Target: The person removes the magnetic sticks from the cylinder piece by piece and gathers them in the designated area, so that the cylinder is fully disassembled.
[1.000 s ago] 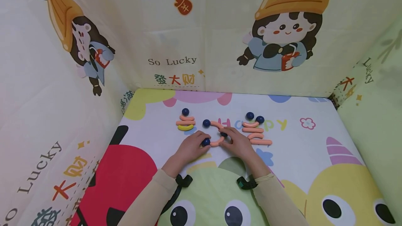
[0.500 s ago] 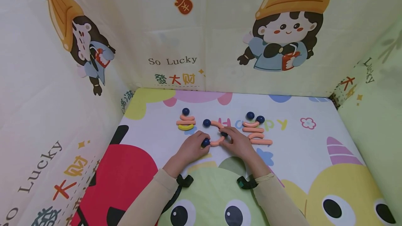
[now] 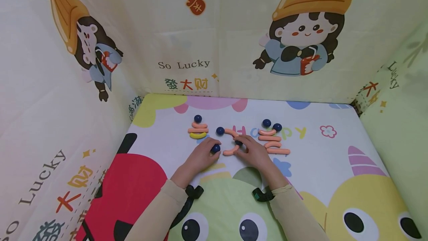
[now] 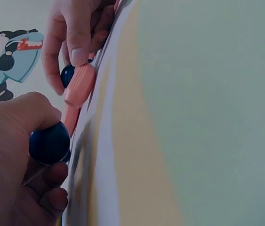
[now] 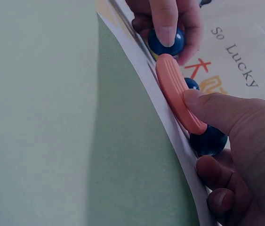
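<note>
Between thumb and fingers my left hand (image 3: pixel 200 155) pinches a dark blue ball (image 4: pixel 50 143), just left of a pink curved stick (image 5: pixel 177 94). My right hand (image 3: pixel 253 152) grips that stick, with the thumb on its ridged side and the fingers curled beyond. Against the stick's right end sits another dark blue ball (image 5: pixel 208 141), partly covered by this hand. A second pink curved stick (image 3: pixel 230 132) runs from there up to a third dark blue ball (image 3: pixel 220 131). A gap separates the left hand's ball from the lower stick.
Back left, a yellow curved stick (image 3: pixel 197 136), a pink straight stick (image 3: pixel 198 131), a curved one and a blue ball form a stack. Right of my hands lie several pink sticks (image 3: pixel 269 138) with two blue balls (image 3: pixel 266 123). Printed cloth walls (image 3: pixel 234 40) enclose the table.
My left hand has drawn slightly left and up with its blue ball, which has come apart from the lower curved stick. My right hand stays in place.
</note>
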`<state>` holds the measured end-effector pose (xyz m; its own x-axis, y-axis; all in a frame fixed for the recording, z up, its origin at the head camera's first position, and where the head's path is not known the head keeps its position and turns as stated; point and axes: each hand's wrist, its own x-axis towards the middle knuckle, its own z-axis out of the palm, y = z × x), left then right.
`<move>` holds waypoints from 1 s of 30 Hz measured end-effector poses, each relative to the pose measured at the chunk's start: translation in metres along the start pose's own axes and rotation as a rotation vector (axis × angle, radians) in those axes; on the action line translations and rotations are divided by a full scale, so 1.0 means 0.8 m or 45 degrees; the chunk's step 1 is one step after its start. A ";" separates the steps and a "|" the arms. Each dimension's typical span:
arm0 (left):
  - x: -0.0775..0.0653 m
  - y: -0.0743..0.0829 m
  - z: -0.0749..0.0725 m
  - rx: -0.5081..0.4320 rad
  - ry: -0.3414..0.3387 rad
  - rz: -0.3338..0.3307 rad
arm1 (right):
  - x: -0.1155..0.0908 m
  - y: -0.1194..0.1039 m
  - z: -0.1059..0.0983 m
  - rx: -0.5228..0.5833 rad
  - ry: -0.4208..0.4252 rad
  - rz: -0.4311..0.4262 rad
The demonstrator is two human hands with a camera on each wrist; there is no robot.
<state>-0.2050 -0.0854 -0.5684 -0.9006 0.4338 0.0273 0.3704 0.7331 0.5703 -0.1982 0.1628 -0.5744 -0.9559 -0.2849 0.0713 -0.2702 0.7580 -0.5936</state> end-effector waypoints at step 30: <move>0.032 -0.071 -0.096 -0.298 0.254 -0.389 | 0.000 -0.001 -0.002 0.014 -0.027 0.015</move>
<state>-0.2665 -0.1561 -0.5372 -0.9957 0.0888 -0.0267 0.0391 0.6635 0.7472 -0.1980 0.1630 -0.5723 -0.9564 -0.2881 0.0472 -0.2572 0.7551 -0.6030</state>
